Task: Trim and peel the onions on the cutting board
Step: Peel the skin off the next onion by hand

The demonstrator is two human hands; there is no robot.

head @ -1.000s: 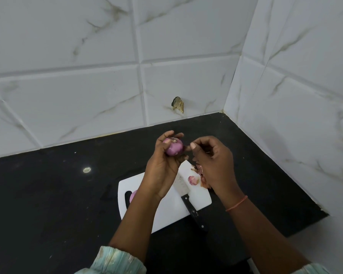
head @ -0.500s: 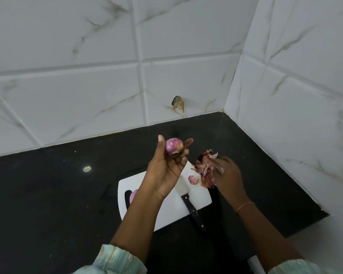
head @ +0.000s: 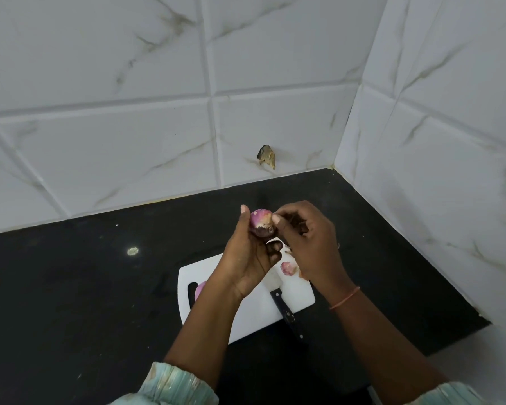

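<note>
My left hand (head: 247, 258) holds a small purple onion (head: 260, 220) up above the white cutting board (head: 254, 314), fingers curled round it. My right hand (head: 310, 244) is at the onion's right side, thumb and fingertips pinching at its skin. Another onion (head: 199, 288) lies on the board's left part, mostly hidden by my left wrist. A cut onion piece (head: 287, 268) and some peel lie on the board's right part. A knife (head: 284, 308) with a black handle lies across the board, handle over the near edge.
The board lies on a black countertop (head: 85, 287) in a corner of white marble-look tiled walls (head: 129, 112). A chipped spot (head: 266, 156) marks the back wall. The counter ends at the right near a white surface (head: 479, 361).
My right hand, which had dropped to the peels at the board's right edge, has come back up to the onion. My left hand has kept the onion raised.
</note>
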